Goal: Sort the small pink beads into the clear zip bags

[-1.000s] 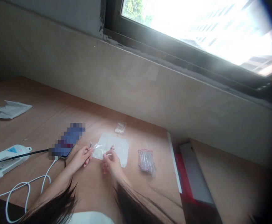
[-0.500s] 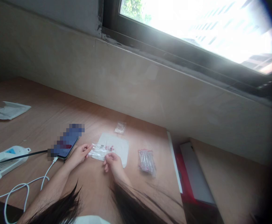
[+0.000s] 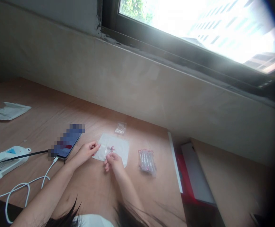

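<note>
My left hand (image 3: 86, 152) and my right hand (image 3: 113, 160) are together over a white sheet (image 3: 119, 147) on the wooden desk (image 3: 45, 119). Both pinch a small clear plastic bag (image 3: 101, 150) between them, left fingers on its left edge, right fingers at its lower right. Tiny pink pieces (image 3: 110, 148) lie on the sheet just beyond the right hand. What is inside the little bag is too small to make out.
A clear bag with pink-tipped items (image 3: 146, 160) lies right of the sheet, a small crumpled clear bag (image 3: 120, 128) behind it. A phone (image 3: 67, 142) on a white cable (image 3: 26, 187) and a power strip (image 3: 2, 159) sit at left. Folded white paper (image 3: 8, 111) lies far left. A red-and-white case (image 3: 191, 176) stands beyond the desk's right edge.
The hands have drawn closer together on the small clear bag, which now looks narrower. My hair has dropped lower out of view, showing more of both forearms.
</note>
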The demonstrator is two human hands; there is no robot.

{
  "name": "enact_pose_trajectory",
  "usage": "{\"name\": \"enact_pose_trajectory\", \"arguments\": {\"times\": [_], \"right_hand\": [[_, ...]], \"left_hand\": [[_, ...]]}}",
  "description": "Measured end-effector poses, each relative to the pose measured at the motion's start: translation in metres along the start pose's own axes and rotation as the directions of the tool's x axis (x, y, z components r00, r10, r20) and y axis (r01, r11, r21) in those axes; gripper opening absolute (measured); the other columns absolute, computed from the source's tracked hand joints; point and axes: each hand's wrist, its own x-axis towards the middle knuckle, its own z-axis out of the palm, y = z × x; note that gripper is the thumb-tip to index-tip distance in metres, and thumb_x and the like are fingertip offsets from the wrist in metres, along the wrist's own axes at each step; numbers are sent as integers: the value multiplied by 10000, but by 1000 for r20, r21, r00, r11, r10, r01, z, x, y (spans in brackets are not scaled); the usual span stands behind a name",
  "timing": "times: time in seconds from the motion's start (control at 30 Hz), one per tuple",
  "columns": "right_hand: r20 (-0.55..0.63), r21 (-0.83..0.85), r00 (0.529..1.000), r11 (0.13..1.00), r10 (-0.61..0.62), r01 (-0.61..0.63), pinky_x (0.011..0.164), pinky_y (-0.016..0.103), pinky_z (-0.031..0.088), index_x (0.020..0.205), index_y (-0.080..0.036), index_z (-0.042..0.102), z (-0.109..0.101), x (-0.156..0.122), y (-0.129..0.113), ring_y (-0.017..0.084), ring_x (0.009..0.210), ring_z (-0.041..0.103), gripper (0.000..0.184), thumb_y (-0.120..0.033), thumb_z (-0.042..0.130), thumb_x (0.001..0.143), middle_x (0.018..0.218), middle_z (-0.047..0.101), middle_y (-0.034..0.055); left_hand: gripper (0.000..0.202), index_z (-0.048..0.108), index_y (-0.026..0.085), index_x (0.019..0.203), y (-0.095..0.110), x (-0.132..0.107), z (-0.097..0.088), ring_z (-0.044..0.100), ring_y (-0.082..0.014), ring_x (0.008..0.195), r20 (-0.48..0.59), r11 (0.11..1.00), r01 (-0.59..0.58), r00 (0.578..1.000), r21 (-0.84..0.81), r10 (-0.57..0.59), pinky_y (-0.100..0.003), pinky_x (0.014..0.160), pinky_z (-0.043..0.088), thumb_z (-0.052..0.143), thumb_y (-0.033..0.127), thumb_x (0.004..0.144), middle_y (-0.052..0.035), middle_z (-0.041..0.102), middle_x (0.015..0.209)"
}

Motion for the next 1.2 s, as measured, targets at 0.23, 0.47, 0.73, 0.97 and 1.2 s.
{"name": "enact_pose_trajectory", "arguments": {"times": [0.23,0.47,0.73,0.97,1.2], "right_hand": [[3,33,1000,999,-6,6,309,181,387,695,-156,449,1,-4,-4,85,338,496,301,-399,611,619,508,569,-17],[-54,44,998,999,-26,28,382,199,415,714,-143,502,6,-17,-22,118,477,564,280,-401,585,642,667,611,47],[-162,-349,914,888,-371,298,462,212,409,805,-185,628,0,-32,-65,120,609,513,193,-298,545,672,745,587,33],[-120,-481,893,813,-433,329,598,245,405,862,-183,603,5,-38,-68,129,669,513,223,-309,542,688,741,589,25],[-145,-422,930,871,-339,251,535,222,345,603,-163,540,-2,-35,-66,119,589,454,166,-322,568,644,618,538,0]], "left_hand": [[320,435,166,570,11,0,1,375,-62,433,-3,1000,18,1000,-15,-18,-159,421,290,446,437,741,72,387,473],[328,485,157,601,15,-15,-2,307,-44,376,36,997,22,999,-78,-20,-156,363,223,451,452,739,73,395,454],[429,580,139,819,14,-16,-21,420,-88,471,91,993,113,989,21,-115,-187,417,337,365,507,760,-21,575,705],[280,542,169,730,51,-12,8,462,-112,608,161,996,-85,984,17,81,-198,552,358,393,401,780,19,523,656],[268,583,162,746,43,-16,2,494,-124,625,181,1000,5,983,-26,0,-200,545,374,468,403,727,5,563,691]]}}
